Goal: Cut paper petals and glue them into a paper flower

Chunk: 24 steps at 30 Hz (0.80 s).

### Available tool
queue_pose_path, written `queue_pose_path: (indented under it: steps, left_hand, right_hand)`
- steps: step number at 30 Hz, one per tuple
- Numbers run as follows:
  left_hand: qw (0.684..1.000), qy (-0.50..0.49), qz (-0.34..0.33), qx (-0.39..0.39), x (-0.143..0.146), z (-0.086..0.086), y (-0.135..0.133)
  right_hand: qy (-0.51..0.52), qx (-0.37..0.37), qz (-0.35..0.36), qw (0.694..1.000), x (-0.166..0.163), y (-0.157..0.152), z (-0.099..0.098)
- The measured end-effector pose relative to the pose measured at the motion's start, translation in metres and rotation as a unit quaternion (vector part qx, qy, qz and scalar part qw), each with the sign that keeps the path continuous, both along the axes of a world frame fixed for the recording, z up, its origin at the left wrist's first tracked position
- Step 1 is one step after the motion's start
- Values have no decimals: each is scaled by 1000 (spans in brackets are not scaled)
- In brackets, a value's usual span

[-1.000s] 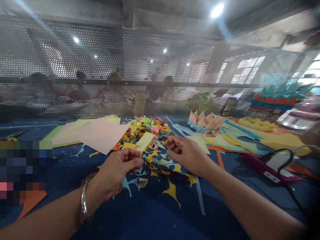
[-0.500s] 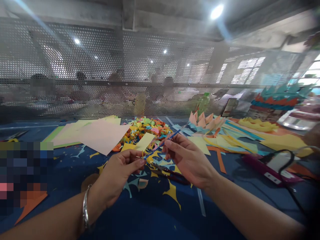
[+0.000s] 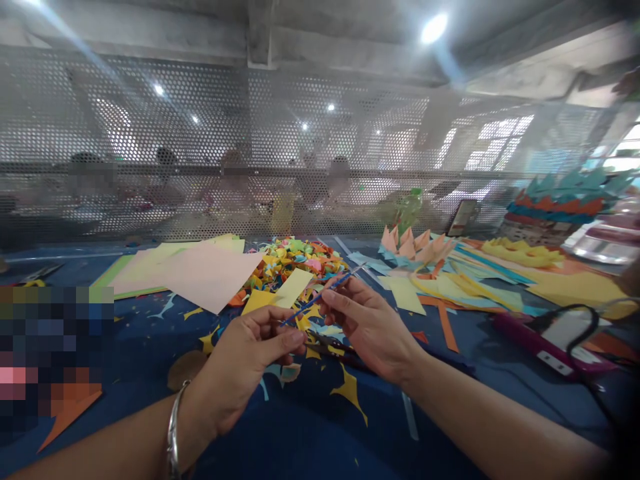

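Note:
My left hand (image 3: 247, 363) pinches a small pale yellow slip of paper (image 3: 291, 287) that sticks up and away from the fingertips. My right hand (image 3: 373, 327) grips a thin blue stick (image 3: 327, 289) between thumb and fingers; its near tip rests at the paper by my left fingertips. Both hands hover over the blue table (image 3: 300, 440), above yellow and light-blue paper scraps (image 3: 350, 393) and a dark pair of scissors (image 3: 335, 347).
A heap of small coloured folded pieces (image 3: 295, 257) lies just beyond my hands. Pink and green sheets (image 3: 195, 270) lie at left, folded peach points (image 3: 415, 243) and yellow strips (image 3: 515, 250) at right. A magenta tool with a black cord (image 3: 540, 337) sits far right. Perforated screen (image 3: 250, 153) behind.
My right hand, with nothing visible in it a second ago, now holds the blue stick and has brought it to the yellow slip. Both hands have drifted slightly toward me.

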<state>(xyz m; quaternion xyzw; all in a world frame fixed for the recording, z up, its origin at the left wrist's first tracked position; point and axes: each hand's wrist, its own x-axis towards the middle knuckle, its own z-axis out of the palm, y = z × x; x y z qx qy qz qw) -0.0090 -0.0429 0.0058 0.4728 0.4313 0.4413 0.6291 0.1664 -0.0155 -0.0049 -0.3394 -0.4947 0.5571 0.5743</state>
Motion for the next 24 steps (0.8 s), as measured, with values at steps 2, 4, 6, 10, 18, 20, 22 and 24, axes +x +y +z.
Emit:
queue_pose_path:
  steps: [2,4,6,10,18,20,22,24]
  left_hand:
    - [1000,4,-2,-5,0,1,-1]
    - [1000,5,-3,-9,0,2,-1]
    - [1000,1,-2,-11,0,2,-2]
    - [1000,-5,7,-10,0,2,-2]
    - [999,-25,16,-29,-2,3,0]
    - [998,-32,33,-40,-3,3,1]
    - [998,-29,32,-43,-4,3,2]
    - [999,-29,18,-40,-5,2,4]
  right_hand:
    - [-10,1,1,1000,-1,-1,0]
    - [-13,2,7,1000,-1,-1,0]
    - [-7,2,14,1000,-1,-1,0]
    - [-4,7,17,1000,0,-2,0]
    - [-24,31,14,999,0,-4,1]
    - [-33,33,15,999,0,-4,2]
    - [-36,33,16,999,-1,-5,2]
    - [-35,35,19,999,-1,-5,2]
